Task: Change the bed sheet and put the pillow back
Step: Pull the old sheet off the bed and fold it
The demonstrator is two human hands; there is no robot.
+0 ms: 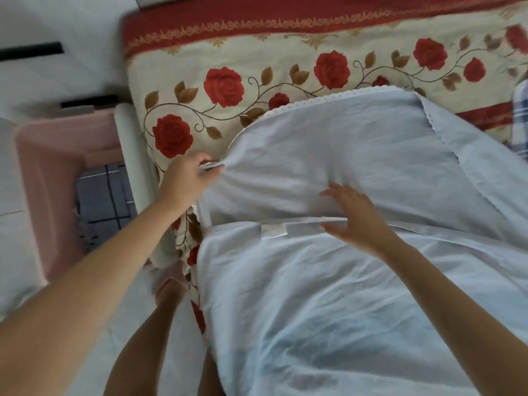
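Pinching pale sheet [328,155] edge: left grip [188,178] | right grip [354,215] spread flat atop sheet

The pale blue sheet [357,281] is thin matt cloth, lace-edged; the rose-printed bedcover [257,67] matt cloth; the pink bin [43,172] smooth plastic.

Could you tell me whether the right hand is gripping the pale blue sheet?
No, the right hand lies on the pale blue sheet with fingers spread and straight.
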